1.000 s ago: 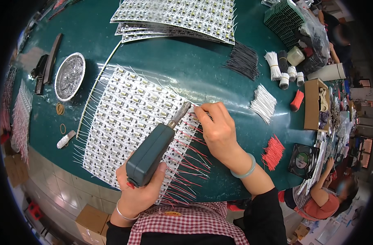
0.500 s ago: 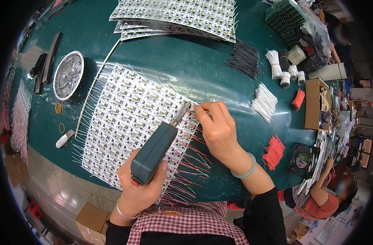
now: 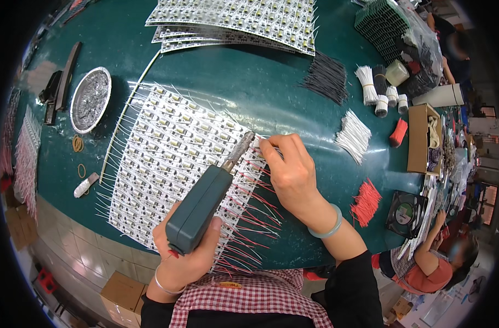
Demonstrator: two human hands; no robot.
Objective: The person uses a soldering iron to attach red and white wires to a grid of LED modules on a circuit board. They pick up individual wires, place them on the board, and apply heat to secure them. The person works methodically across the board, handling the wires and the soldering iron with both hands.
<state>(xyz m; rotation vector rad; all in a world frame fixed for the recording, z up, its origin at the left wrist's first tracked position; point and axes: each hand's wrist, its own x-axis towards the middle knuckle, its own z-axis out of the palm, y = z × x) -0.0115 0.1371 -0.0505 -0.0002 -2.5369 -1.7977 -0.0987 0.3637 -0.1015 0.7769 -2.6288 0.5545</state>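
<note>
While the left hand grips the soldering iron, the right hand pinches a red wire beside its tip.

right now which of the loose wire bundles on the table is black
The black bundle lying at the upper middle of the green table, just below the stacked panels. The white bundle and the red bundle lie further right.

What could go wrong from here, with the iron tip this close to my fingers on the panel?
1. The soldering iron in the left hand has its tip right beside the right hand fingertips; a small slip might burn them.
2. Red wires fan loosely off the circuit panel edge under the iron; the barrel could perhaps scorch their insulation.
3. The panel overhangs the green table near its edge, so pressing could shift it.
</note>
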